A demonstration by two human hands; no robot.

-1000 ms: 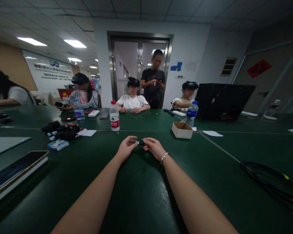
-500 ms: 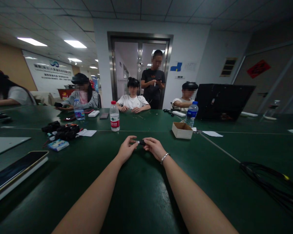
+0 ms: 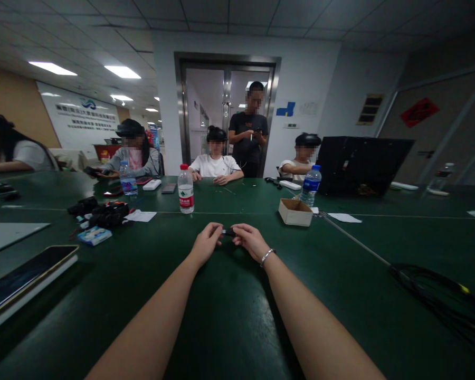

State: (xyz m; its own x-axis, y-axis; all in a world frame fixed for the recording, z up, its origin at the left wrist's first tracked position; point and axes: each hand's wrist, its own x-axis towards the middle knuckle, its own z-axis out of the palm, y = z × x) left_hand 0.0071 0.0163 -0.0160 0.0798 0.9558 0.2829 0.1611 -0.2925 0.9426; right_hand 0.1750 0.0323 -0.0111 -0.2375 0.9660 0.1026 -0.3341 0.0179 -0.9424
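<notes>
The left hand's fingers (image 3: 215, 228) have drawn in closer to the thumb than in the earlier frame, while the right hand (image 3: 251, 241) keeps its place. Between the two hands, just above the green table (image 3: 237, 295), is a small black object with a silver end (image 3: 229, 232). The right hand pinches its black part between thumb and fingers. The left hand (image 3: 206, 245) closes narrowly at the silver end; how firmly it grips, I cannot tell.
</notes>
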